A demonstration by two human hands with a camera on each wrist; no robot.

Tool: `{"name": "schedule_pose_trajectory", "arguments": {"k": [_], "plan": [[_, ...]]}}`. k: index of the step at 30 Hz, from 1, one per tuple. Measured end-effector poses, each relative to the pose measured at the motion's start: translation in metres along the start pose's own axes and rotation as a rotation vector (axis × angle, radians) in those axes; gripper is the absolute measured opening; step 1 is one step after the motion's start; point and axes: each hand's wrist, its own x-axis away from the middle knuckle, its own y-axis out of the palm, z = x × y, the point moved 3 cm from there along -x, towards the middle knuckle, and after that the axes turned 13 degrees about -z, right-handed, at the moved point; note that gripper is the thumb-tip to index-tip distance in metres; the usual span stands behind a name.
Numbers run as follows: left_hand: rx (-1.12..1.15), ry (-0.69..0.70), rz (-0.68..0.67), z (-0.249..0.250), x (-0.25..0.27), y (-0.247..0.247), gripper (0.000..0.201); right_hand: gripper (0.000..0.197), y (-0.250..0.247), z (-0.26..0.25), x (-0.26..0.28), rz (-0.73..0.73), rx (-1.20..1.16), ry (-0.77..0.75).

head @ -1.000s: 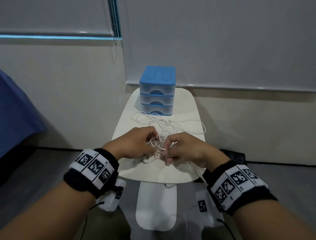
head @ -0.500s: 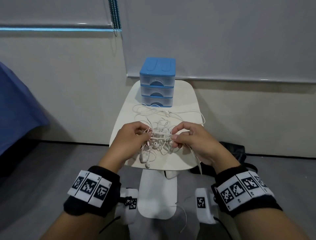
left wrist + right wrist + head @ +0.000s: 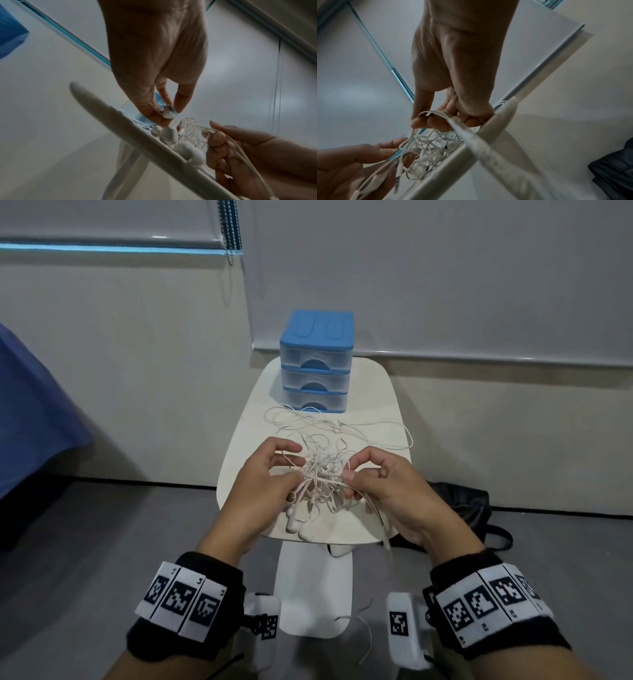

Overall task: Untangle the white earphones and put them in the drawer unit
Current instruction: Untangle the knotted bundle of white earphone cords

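At the centre of the head view, the white earphones hang in a dense knot just above the near half of a small white table, loose loops trailing back toward the blue drawer unit, whose three drawers look closed. The left hand pinches an earbud and cords; the right hand curls its fingers round several strands. Pulling the hands apart could likely cinch the knot tighter, or drag the earbuds off the table's front edge.
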Motion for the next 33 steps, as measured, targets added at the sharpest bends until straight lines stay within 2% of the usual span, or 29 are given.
{"name": "schedule_pose_trajectory", "arguments": {"k": [4, 7, 9, 13, 17, 24, 33], "plan": [[-0.039, 0.054, -0.014, -0.001, 0.002, 0.001, 0.032, 0.031, 0.001, 0.0, 0.001, -0.027, -0.047, 0.016], [-0.031, 0.016, -0.065, -0.003, 0.0, 0.0, 0.03, 0.043, 0.001, 0.003, 0.002, -0.074, -0.033, 0.067], [-0.078, 0.01, -0.078, -0.001, 0.0, 0.001, 0.026, 0.038, 0.0, 0.003, 0.002, -0.057, -0.021, 0.079], [-0.235, 0.068, 0.008, 0.004, 0.001, 0.004, 0.026, 0.023, 0.001, 0.003, 0.002, 0.019, 0.036, 0.033], [-0.411, 0.08, 0.024, 0.01, 0.0, 0.006, 0.029, 0.01, 0.007, 0.007, -0.001, 0.029, 0.135, 0.005], [-0.635, 0.12, -0.023, 0.018, -0.007, 0.011, 0.023, 0.008, 0.009, 0.009, 0.0, -0.051, 0.137, 0.025], [-0.861, 0.213, -0.221, 0.027, -0.015, 0.015, 0.017, 0.022, 0.001, 0.005, 0.0, -0.181, 0.043, 0.064]]}}
